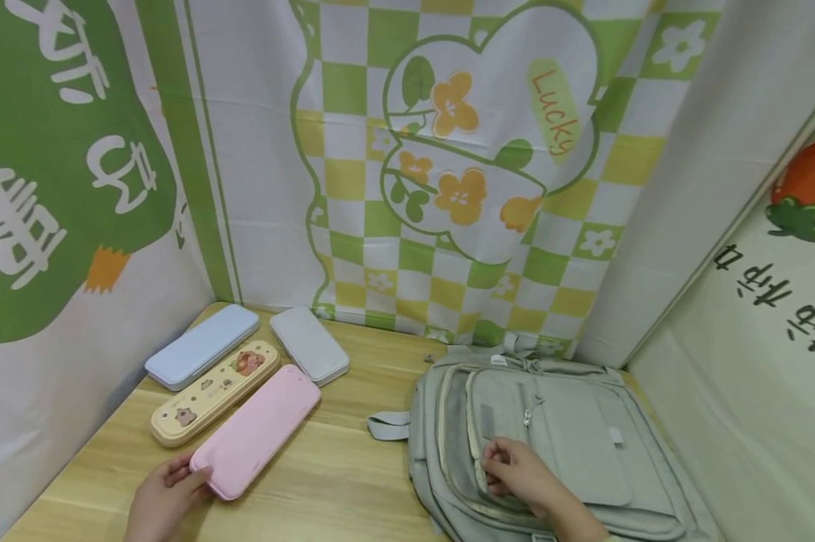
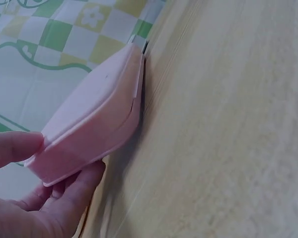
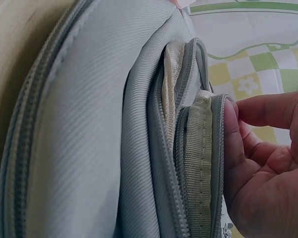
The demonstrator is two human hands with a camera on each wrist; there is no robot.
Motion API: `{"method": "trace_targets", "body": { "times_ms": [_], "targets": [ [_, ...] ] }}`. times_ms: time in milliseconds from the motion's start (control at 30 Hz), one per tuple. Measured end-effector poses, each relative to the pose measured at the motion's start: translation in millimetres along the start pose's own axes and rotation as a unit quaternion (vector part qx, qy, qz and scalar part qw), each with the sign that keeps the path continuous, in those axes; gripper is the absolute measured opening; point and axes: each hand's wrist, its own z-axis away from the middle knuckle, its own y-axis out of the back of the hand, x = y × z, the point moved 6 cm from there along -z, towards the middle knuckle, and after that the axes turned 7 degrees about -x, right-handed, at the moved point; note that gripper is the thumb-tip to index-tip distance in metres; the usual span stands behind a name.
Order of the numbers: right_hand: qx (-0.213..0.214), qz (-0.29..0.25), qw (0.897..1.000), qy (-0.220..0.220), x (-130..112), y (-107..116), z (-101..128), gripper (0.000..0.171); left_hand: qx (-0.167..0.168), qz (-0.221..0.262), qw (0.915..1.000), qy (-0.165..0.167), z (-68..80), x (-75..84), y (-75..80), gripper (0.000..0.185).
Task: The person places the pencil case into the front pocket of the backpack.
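My left hand (image 1: pixel 166 498) grips the near end of a pink pencil case (image 1: pixel 258 433), thumb on top and fingers beneath. In the left wrist view this end of the pencil case (image 2: pixel 89 124) is raised off the wood. A grey-green backpack (image 1: pixel 577 444) lies on its back at the right, with a zipped front pocket open. My right hand (image 1: pixel 519 470) pinches the edge of that pocket. Close up in the right wrist view, thumb and fingertips hold the zipper edge (image 3: pixel 217 163). The pocket's inside is mostly hidden.
Left of the pink case lie a yellow pencil case (image 1: pixel 214 395) with cartoon prints and a light blue case (image 1: pixel 204 346). A grey-white case (image 1: pixel 310 344) lies behind. Printed curtains (image 1: pixel 353 188) hang around the wooden table (image 1: pixel 353 467). A grey strap loop (image 1: pixel 389 426) sticks out from the backpack.
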Motion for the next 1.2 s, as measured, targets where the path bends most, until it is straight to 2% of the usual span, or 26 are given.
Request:
{"method": "trace_targets", "body": {
  "times_ms": [133, 267, 467, 700, 1000, 1200],
  "targets": [
    [0.004, -0.002, 1.000, 0.001, -2, 0, 1, 0.007, -0.008, 0.053, 0.9986, 0.005, 1.0, -2.4, -1.6, 0.071],
    [0.004, -0.004, 1.000, 0.001, -2, 0, 2, 0.006, -0.004, 0.082, 0.9966, 0.008, 1.7, -4.8, -5.2, 0.067],
    [0.006, -0.004, 1.000, 0.011, -8, 3, 7, 0.006, 0.015, 0.096, 0.9952, -0.008, 2.9, -6.0, -9.9, 0.065],
    [-0.006, -0.023, 0.999, 0.027, -20, 17, 17, 0.008, 0.031, 0.104, 0.9941, -0.005, 5.0, -2.9, -13.9, 0.066],
    [-0.007, -0.045, 0.998, 0.051, -33, 41, 32, 0.008, -0.017, 0.148, 0.9883, -0.035, 1.8, 19.1, -38.0, 0.061],
    [-0.003, -0.046, 0.998, 0.045, -38, 52, 41, 0.007, -0.047, 0.156, 0.9855, -0.047, 0.6, 34.8, -59.0, 0.061]
  ]
}}
